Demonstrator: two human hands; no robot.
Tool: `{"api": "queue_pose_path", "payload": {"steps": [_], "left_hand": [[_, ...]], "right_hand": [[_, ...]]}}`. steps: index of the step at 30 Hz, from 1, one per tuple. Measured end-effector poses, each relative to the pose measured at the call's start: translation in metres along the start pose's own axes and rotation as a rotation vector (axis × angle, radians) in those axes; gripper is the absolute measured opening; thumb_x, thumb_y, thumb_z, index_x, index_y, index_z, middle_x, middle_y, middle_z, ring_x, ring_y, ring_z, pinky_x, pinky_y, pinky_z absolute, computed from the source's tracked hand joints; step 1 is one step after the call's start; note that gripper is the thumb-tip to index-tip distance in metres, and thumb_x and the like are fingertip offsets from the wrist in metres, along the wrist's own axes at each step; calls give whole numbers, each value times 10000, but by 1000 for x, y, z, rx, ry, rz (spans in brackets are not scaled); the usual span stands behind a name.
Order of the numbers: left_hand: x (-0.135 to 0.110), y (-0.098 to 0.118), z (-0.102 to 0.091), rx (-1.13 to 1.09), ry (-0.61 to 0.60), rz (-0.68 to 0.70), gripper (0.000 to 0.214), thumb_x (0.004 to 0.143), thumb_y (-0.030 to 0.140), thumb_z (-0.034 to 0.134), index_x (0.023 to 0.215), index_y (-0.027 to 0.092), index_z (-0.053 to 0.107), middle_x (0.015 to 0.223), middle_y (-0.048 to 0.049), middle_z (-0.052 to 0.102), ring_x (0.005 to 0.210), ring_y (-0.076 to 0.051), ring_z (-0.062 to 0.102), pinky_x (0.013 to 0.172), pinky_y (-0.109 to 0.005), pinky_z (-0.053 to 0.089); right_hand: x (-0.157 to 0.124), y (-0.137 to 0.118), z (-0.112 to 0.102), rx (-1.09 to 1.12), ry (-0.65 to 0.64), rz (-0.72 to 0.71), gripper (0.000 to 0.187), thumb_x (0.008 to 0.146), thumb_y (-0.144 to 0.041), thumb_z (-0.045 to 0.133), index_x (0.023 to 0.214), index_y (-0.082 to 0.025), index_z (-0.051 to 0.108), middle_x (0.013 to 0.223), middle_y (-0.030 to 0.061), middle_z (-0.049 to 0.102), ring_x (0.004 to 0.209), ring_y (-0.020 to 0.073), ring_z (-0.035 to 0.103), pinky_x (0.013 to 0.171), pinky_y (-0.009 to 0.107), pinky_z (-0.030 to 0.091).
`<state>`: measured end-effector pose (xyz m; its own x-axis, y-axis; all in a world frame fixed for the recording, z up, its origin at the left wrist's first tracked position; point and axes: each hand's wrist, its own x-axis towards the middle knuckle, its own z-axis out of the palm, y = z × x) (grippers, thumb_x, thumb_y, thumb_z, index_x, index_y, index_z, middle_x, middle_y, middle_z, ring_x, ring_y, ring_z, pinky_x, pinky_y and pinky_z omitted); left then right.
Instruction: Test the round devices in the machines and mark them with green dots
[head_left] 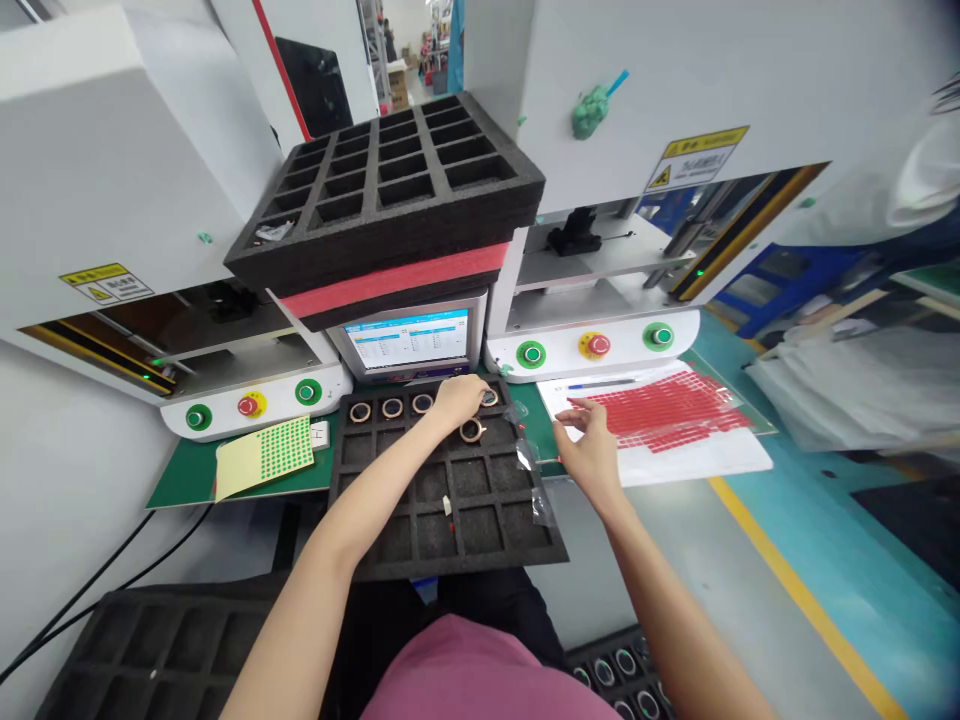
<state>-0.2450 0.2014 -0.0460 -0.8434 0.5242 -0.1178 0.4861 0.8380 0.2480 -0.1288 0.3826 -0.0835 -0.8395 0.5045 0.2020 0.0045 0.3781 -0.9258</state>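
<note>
My left hand point(459, 398) reaches over the top row of a black foam tray point(499, 530), its fingers bent down and together beside a round, gold-rimmed ring part point(489, 397). The fingertips are partly hidden, so what they hold cannot be made out. Another ring part point(472, 430) sits just below this hand, in the second row. More ring parts point(360, 412) fill compartments to the left along the top row. To the right of the tray, my right hand point(589, 450) hovers with curved fingers, thumb and forefinger slightly apart, beside red sticker sheets point(667, 410). Nothing shows between its fingers.
Two white machines with green and red buttons point(598, 345) flank a screen point(409, 338). Stacked foam trays point(390, 230) stand above it. A yellow sheet of green dots point(266, 458) lies left. Clear film pieces point(527, 456) cling to the tray's right edge. More trays point(172, 640) sit lower.
</note>
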Motion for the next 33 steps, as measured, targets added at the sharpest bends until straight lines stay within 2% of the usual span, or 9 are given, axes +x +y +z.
{"api": "queue_pose_path", "payload": {"steps": [2, 6, 12, 15, 19, 22, 25, 28, 33], "left_hand": [[-21, 5, 5, -26, 37, -77, 245, 958, 285, 512, 996, 158, 718, 1063, -117, 708, 1026, -256, 664, 869, -367, 507], [-53, 11, 26, -115, 32, -186, 316, 815, 364, 720, 1019, 123, 710, 1109, -161, 688, 995, -310, 675, 848, -390, 518], [-55, 7, 42, -403, 76, -345, 159, 883, 198, 595, 924, 120, 727, 982, -168, 726, 1032, -293, 675, 924, -382, 488], [-64, 4, 33, -648, 104, -384, 237, 921, 164, 482, 908, 119, 715, 932, -145, 743, 952, -252, 704, 847, -344, 524], [-102, 11, 12, -993, 88, -331, 341, 953, 327, 443, 976, 97, 693, 916, -128, 749, 796, -197, 724, 701, -271, 554], [-137, 25, -5, -1220, 118, -317, 437, 908, 470, 519, 1033, 85, 685, 901, -130, 743, 725, -187, 715, 663, -264, 559], [-163, 39, -17, -1479, 207, -331, 444, 806, 483, 690, 1034, 102, 705, 893, -110, 746, 695, -187, 709, 664, -273, 573], [-180, 48, -25, -1524, 311, -321, 343, 795, 400, 741, 1012, 135, 732, 963, -99, 757, 749, -191, 715, 707, -278, 587], [-199, 53, -29, -1433, 393, -231, 187, 886, 300, 663, 1011, 193, 752, 1009, -60, 763, 853, -173, 726, 782, -237, 588]], "right_hand": [[4, 3, 6, -4, -8, 4, 418, 691, -413, 558, 1040, -201, 468, 811, 70, 665, 821, 266, 648, 813, 495, 507], [-5, 2, 18, 32, -70, 2, 410, 712, -424, 546, 1045, -200, 462, 796, 64, 675, 792, 240, 656, 818, 455, 520], [-24, -10, 22, 60, -119, -4, 424, 760, -417, 561, 1106, -196, 452, 827, 60, 688, 826, 235, 667, 853, 454, 512], [-32, -21, 14, 80, -129, -6, 409, 781, -416, 578, 1106, -199, 459, 832, 56, 692, 843, 237, 676, 838, 445, 524], [-48, -49, 6, 135, -150, -30, 355, 815, -380, 614, 1096, -209, 481, 854, 42, 695, 841, 209, 680, 842, 416, 542], [-63, -78, 4, 221, -182, -115, 303, 838, -294, 636, 1096, -224, 494, 866, 26, 695, 810, 180, 687, 811, 374, 565], [-76, -103, 4, 275, -246, -217, 337, 845, -210, 656, 1135, -242, 487, 861, 9, 699, 804, 166, 698, 793, 341, 585], [-87, -118, 6, 314, -281, -290, 358, 847, -141, 664, 1144, -253, 499, 870, 2, 694, 789, 150, 701, 759, 303, 607], [-96, -125, 8, 401, -242, -302, 408, 829, -59, 673, 1149, -272, 536, 899, 0, 673, 773, 126, 696, 697, 244, 632]]}}
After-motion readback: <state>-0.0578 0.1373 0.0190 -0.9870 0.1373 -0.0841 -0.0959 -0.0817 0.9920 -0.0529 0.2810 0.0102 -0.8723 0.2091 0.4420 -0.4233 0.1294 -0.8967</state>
